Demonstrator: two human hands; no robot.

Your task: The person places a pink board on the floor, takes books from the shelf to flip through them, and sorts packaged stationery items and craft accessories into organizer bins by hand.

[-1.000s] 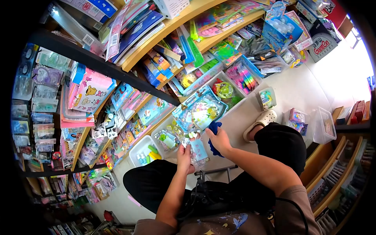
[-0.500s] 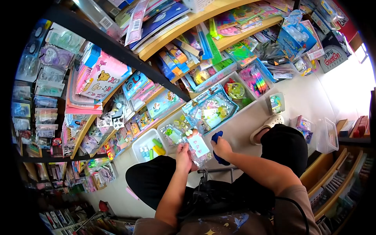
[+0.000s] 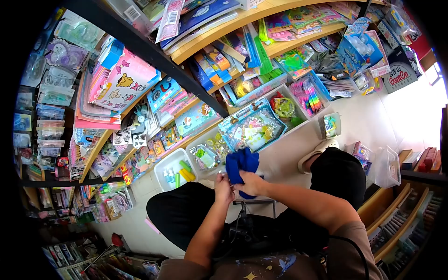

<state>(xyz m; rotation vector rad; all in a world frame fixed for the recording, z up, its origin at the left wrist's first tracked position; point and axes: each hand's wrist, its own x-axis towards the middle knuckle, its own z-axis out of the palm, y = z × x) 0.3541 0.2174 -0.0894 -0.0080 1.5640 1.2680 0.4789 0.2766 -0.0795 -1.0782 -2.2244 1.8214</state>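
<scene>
A crumpled dark blue cloth point(image 3: 242, 164) is gripped in my right hand point(image 3: 251, 183), just above my lap. It lies over the clear packet, which is now mostly hidden. Right beside it, my left hand point(image 3: 224, 188) is closed with its fingers pinched at the packet's edge. Beyond the hands, a blue-edged box point(image 3: 278, 131) holds small clear packets. To its left, more packets point(image 3: 204, 157) lie in a clear bin. A white tub point(image 3: 161, 173) with green and yellow items stands to the left of my hands.
Shelves of stationery point(image 3: 200, 116) rise ahead and to the left. Bins of colourful goods point(image 3: 305, 95) line the shelf front. A small tub point(image 3: 330, 126) stands near my shoe point(image 3: 317, 154). An empty-looking clear bin point(image 3: 386, 166) and wooden racks point(image 3: 396, 219) are at the right.
My right hand has brought the blue cloth left over the packet in my left hand. The packet, in plain view before, is now covered. The view has shifted slightly.
</scene>
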